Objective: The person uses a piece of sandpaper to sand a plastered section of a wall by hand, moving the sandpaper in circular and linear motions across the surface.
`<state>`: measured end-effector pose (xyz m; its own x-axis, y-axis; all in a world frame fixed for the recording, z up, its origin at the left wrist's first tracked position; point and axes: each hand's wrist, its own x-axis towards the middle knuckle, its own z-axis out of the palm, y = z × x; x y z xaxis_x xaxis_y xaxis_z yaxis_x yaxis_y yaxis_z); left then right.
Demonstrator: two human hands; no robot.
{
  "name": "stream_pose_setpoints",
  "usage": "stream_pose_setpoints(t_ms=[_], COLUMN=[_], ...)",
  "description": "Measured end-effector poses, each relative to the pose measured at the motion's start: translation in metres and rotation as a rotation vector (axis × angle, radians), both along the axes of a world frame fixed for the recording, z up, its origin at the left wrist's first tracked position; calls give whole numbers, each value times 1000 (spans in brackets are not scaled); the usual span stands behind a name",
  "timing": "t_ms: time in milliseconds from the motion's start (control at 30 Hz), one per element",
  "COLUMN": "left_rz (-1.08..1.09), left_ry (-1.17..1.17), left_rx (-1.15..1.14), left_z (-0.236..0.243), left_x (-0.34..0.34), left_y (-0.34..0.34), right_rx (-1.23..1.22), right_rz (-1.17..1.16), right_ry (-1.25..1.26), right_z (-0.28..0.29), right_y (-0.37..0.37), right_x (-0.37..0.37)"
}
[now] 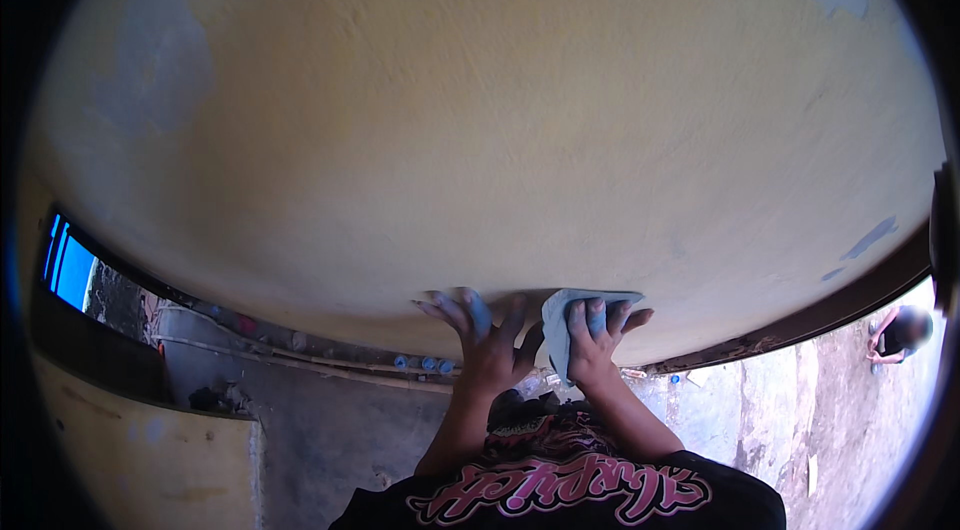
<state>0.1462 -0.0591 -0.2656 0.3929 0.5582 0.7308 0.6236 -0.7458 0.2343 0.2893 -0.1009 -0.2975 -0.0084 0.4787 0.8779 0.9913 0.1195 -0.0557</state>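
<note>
The right hand [593, 358] holds a thin grey-green sheet [556, 332], pinning it with its fingers to a pale yellow wall [500, 150]. The sheet looks matt and stiff like paper, with angular corners, one straight upper edge and a side that bends away from the wall and narrows to a point beside the wrist. Which side is coarse, I cannot tell. Just left of it, the left hand [487, 358] grasps nothing; its spread fingers rest on the wall, tips dusted bluish grey like those of the right. Above both hands, the wall's coating looks faintly rippled, with smooth, ragged-edged grey patches [165, 80] far up to the left. Below and left of the hands, slim poles [350, 373] lie along a dull grey floor [340, 430].
</note>
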Motion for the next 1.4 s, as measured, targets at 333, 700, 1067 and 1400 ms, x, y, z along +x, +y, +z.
stream_pose_setpoints(t_ms=[333, 700, 1067, 1400], left_rz=[10, 41, -37, -115], left_ry=[1, 85, 78, 30], left_rx=[78, -179, 9, 77], left_z=[-13, -26, -26, -24], left_x=[6, 3, -21, -28], left_y=[6, 1, 11, 14], right_rx=[39, 31, -53, -20], right_rz=[23, 19, -22, -51], right_ry=[-34, 77, 24, -45], right_z=[-18, -8, -5, -20], right_y=[2, 3, 3, 9], right_x=[4, -6, -23, -26])
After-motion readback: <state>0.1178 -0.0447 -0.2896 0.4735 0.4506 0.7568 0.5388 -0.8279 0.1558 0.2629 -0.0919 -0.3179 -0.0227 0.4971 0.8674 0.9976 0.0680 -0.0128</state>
